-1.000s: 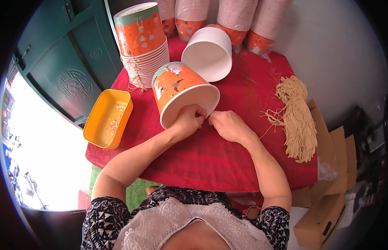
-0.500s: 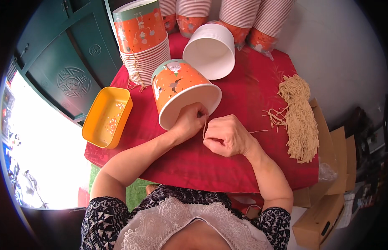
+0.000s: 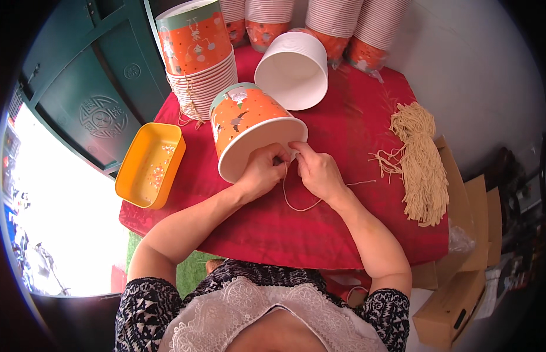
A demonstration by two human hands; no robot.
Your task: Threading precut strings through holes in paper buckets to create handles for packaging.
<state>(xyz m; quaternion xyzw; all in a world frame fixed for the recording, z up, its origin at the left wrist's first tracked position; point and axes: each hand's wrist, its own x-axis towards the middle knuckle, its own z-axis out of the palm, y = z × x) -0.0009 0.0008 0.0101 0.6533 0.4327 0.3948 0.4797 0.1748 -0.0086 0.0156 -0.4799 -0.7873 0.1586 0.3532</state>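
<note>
The surface (image 3: 285, 237) leaves room between 5 and 7 o'clock, reaching its near edge. Near centre, one orange tub (image 3: 246, 114) tilts toward 5; at its mouth the left hand (image 3: 264, 170) pinches one string (image 3: 296, 209). The right hand (image 3: 318, 173) is bunched narrow, contents untellable. One yellow tray (image 3: 148, 170) sits at 9, one string bundle (image 3: 422, 170) at 3, four stacks (image 3: 333, 23) around 12.

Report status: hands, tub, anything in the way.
Left hand in tub's mouth, right hand at rim; grips unclear. Tub tilted, mouth toward wearer. Slack string loops near hands; yellow bin off left.
</note>
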